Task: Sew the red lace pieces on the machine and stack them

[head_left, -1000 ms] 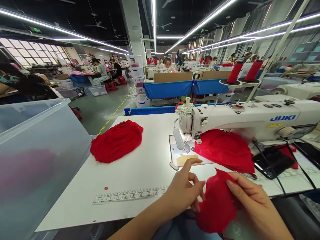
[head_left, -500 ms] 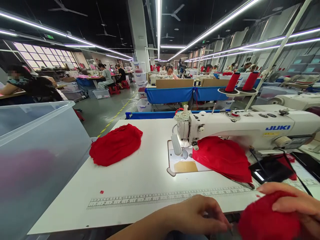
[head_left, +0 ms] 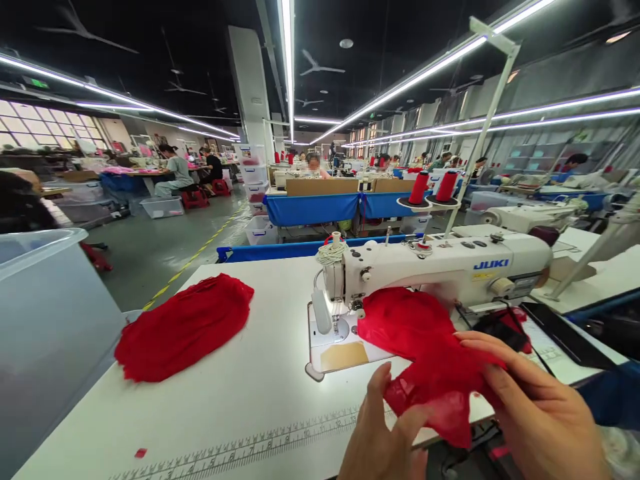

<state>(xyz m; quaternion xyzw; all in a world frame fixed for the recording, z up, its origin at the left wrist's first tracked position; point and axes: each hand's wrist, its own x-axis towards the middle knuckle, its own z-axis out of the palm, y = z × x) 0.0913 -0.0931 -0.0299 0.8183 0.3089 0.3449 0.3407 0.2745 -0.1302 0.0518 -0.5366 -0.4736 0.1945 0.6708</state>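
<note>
A thin, sheer red fabric piece (head_left: 445, 387) is spread between my hands, over the front edge of the sewing table. My right hand (head_left: 535, 400) is closed on its right side, thumb and fingers pinching it. My left hand (head_left: 383, 430) is at its left edge, the thumb in front of the cloth and the index finger beside it; its lower fingers are partly hidden. Just behind, a red fabric stack (head_left: 405, 320) lies under the arm of the white sewing machine (head_left: 430, 267), partly covered by the held piece. Another red fabric pile (head_left: 185, 330) lies at the table's left.
A translucent plastic bin (head_left: 55, 320) stands against the table's left side. A printed ruler (head_left: 270, 443) runs along the front edge, near a small red scrap (head_left: 141, 453). Right of the machine lies a black flat object (head_left: 567, 337). Red thread cones (head_left: 419, 188) stand behind. People work at other tables.
Both hands have risen from the table's front edge toward the machine. The bunched red fabric in my right hand is now opened out, and my left hand has come to it. The view has shifted right.
</note>
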